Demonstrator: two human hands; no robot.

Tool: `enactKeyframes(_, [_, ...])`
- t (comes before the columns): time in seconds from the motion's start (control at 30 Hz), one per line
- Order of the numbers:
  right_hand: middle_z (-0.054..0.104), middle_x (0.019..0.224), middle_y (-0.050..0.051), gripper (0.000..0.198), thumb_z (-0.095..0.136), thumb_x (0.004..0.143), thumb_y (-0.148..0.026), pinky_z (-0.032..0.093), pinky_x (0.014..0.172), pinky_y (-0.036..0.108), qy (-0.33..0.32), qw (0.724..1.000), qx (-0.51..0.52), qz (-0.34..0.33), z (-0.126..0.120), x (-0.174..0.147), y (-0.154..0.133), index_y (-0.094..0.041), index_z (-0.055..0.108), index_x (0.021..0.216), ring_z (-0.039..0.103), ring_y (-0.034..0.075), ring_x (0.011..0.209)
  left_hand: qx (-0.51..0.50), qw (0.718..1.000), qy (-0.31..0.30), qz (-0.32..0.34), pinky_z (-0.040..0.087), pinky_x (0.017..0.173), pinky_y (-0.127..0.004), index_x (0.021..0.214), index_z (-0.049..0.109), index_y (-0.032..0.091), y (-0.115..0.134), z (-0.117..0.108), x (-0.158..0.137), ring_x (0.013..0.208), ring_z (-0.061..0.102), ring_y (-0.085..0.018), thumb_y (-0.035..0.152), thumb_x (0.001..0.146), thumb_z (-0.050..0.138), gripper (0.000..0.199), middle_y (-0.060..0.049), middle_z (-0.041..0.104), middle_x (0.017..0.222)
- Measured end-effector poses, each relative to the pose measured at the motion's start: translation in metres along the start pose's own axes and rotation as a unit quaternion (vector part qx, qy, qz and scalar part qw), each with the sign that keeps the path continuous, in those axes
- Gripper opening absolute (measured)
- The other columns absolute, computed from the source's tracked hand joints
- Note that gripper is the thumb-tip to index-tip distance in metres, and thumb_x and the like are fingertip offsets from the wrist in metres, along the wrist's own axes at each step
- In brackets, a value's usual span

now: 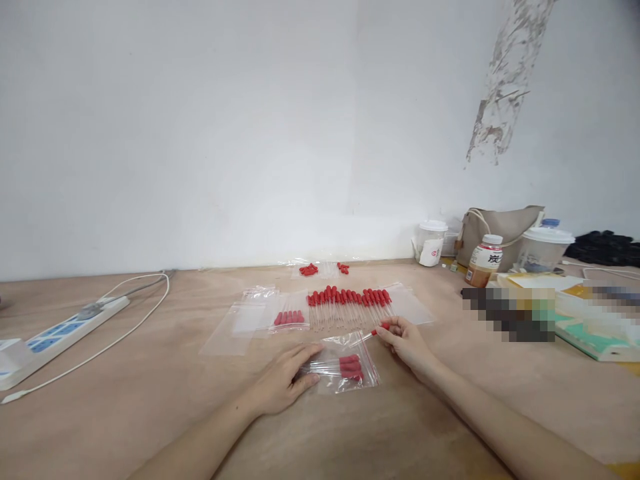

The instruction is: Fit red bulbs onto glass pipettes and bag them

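My left hand (pixel 290 377) grips the left end of a clear zip bag (pixel 327 385), fingers over the top edge and thumb at the lower edge. Inside the bag lie several glass droppers with red rubber bulbs (pixel 351 367), bulbs toward the right. In my right hand (pixel 404 340), thumb and fingers pinch the red bulb of one dropper (pixel 381 329). Its glass tube points left toward the bag's red-striped mouth; whether the tip is inside is too small to tell. Beyond my hands, several loose droppers (pixel 347 297) lie in a row, bulbs away from me.
A filled bag of droppers (pixel 289 317) lies by flat bags (pixel 230 330). Red bulbs (pixel 309 269) sit near the wall. At left are a power strip (pixel 65 340) and a white cable (pixel 120 335). A bottle (pixel 484 261), lidded cup (pixel 431 243) and grey bag (pixel 505 230) stand right.
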State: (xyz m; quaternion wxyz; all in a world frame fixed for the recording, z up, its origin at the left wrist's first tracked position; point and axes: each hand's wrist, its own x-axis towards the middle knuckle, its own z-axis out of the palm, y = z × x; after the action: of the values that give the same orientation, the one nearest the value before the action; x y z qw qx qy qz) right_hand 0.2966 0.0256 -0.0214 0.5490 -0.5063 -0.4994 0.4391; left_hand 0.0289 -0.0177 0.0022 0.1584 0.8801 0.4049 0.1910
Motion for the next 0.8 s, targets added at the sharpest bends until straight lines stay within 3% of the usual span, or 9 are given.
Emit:
enactKeyframes(0.13, [0.058,0.057,-0.002,0.032,0.068,0.056,-0.038,0.037,0.048,0.022,-0.034,0.999,-0.012,-0.004,0.001,-0.002,0.003,-0.018,0.048,0.071,0.049,0.010,0.049,-0.001,1.000,0.001,0.003,0.035,0.093,-0.036,0.127,0.033,0.029,0.001,-0.001,0.000,0.111,0.043,-0.020,0.035,0.084,0.043,0.044,-0.003,0.045,0.126])
enactKeyframes(0.23, [0.060,0.060,0.000,0.027,0.068,0.056,-0.036,0.039,0.053,0.023,-0.080,0.993,-0.074,-0.054,0.005,-0.005,0.004,-0.016,0.052,0.066,0.053,0.012,0.056,-0.004,1.000,0.005,0.002,0.035,0.094,-0.036,0.127,0.034,0.029,0.002,0.000,0.000,0.112,0.042,-0.021,0.036,0.084,0.043,0.044,-0.003,0.044,0.127])
enactKeyframes(0.4, [0.060,0.062,0.001,0.017,0.060,0.066,-0.031,0.036,0.050,0.022,-0.141,0.964,-0.184,-0.130,0.012,-0.013,-0.002,-0.015,0.063,0.073,0.048,0.011,0.052,-0.003,1.000,0.003,-0.003,0.035,0.094,-0.035,0.127,0.034,0.029,0.001,0.000,0.001,0.112,0.042,-0.020,0.037,0.085,0.043,0.044,-0.002,0.044,0.126])
enactKeyframes(0.57, [0.062,0.065,0.003,0.016,0.056,0.070,-0.028,0.038,0.055,0.024,-0.129,0.949,-0.223,-0.182,0.015,-0.008,0.000,-0.015,0.065,0.072,0.051,0.013,0.058,0.008,1.000,0.003,0.006,0.036,0.093,-0.035,0.127,0.033,0.029,0.002,-0.001,0.001,0.111,0.043,-0.020,0.036,0.085,0.042,0.043,-0.003,0.045,0.125])
enactKeyframes(0.67, [0.060,0.071,0.003,0.015,0.056,0.072,-0.028,0.040,0.062,0.026,-0.127,0.931,-0.258,-0.226,0.017,-0.005,0.003,-0.018,0.067,0.073,0.052,0.014,0.066,0.010,1.000,0.005,0.008,0.036,0.093,-0.035,0.126,0.034,0.029,0.001,-0.001,0.000,0.110,0.044,-0.020,0.035,0.084,0.043,0.044,-0.003,0.045,0.124])
enactKeyframes(0.8, [0.057,0.085,0.004,0.019,0.047,0.077,-0.021,0.039,0.074,0.029,-0.167,0.886,-0.317,-0.294,0.018,-0.009,0.001,-0.020,0.066,0.076,0.051,0.016,0.081,0.010,1.000,0.008,0.005,0.036,0.093,-0.035,0.127,0.033,0.029,0.000,0.000,0.000,0.111,0.043,-0.020,0.036,0.085,0.043,0.044,-0.002,0.045,0.126])
